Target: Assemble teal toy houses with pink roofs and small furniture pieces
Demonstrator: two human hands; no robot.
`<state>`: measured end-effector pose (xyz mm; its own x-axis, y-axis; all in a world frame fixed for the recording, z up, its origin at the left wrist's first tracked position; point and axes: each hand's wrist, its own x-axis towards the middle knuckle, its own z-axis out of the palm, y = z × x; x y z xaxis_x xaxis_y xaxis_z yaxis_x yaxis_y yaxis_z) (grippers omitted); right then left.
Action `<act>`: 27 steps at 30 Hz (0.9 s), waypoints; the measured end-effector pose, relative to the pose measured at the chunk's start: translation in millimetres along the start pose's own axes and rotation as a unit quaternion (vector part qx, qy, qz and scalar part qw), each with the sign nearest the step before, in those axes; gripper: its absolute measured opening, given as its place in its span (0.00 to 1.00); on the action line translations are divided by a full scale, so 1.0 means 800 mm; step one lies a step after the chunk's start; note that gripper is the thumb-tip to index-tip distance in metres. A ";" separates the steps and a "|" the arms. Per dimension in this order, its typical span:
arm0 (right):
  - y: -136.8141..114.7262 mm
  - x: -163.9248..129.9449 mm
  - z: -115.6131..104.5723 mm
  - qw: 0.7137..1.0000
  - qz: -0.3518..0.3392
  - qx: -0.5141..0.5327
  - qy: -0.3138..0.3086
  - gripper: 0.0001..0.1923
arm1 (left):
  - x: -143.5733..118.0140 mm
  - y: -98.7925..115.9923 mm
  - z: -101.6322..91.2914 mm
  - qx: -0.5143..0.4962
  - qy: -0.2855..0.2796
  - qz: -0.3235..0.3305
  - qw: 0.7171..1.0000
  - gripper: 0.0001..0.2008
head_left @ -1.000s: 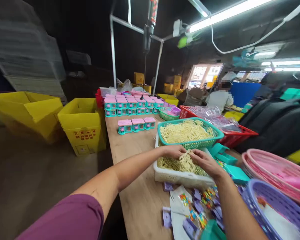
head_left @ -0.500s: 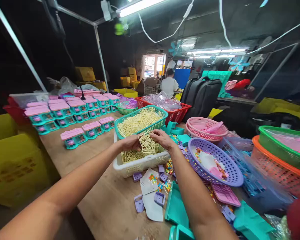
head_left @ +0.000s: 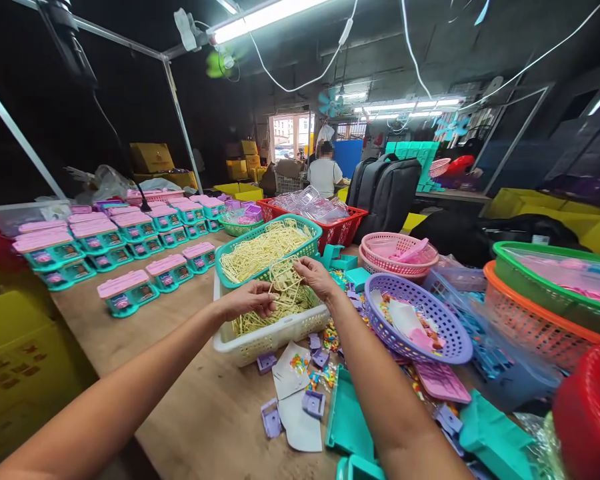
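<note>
The left hand (head_left: 250, 299) is closed by its fingertips on the near-left edge of a bunch of yellow frames (head_left: 287, 280); the right hand (head_left: 316, 277) grips its right upper side. The bunch is above the white basket (head_left: 275, 339). To separate it well, I think one hand should hold steady while the other turns a single frame loose gently, because thin frames may bend or catch each other; working low over the basket is safer.

Now the counts, with the white basket as the clock centre. At nine to ten o'clock, three pink-lidded boxes (head_left: 167, 273) make the front row on the bench (head_left: 195, 380); behind, more are stacked, too overlapped to count surely. At twelve is one green basket (head_left: 223, 257) of frames. At five to six lie two white papers (head_left: 297, 427) and at least five small purple parts (head_left: 313, 403). At three is one purple basket (head_left: 450, 327). How many frames the hands hold, I cannot tell.
</note>
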<state>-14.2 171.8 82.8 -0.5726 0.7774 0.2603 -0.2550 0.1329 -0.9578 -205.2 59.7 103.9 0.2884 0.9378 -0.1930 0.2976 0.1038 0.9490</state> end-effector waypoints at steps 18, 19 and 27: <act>-0.010 -0.009 0.021 0.989 -0.003 -0.091 -0.115 0.22 | -0.036 0.014 0.001 0.100 0.163 0.070 0.979 0.29; -0.014 -0.010 0.029 0.989 -0.008 -0.096 -0.116 0.22 | -0.041 0.013 0.003 0.114 0.186 0.082 0.973 0.29; -0.055 0.000 0.181 0.980 -0.117 -0.127 -0.103 0.18 | -0.173 0.011 -0.010 0.256 0.430 0.173 0.848 0.16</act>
<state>-115.5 77.1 142.5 -0.6729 0.5713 0.4699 -0.2104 0.4611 -0.8620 -249.4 -66.6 141.1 -0.2656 0.7999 0.5381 0.7510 -0.1783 0.6358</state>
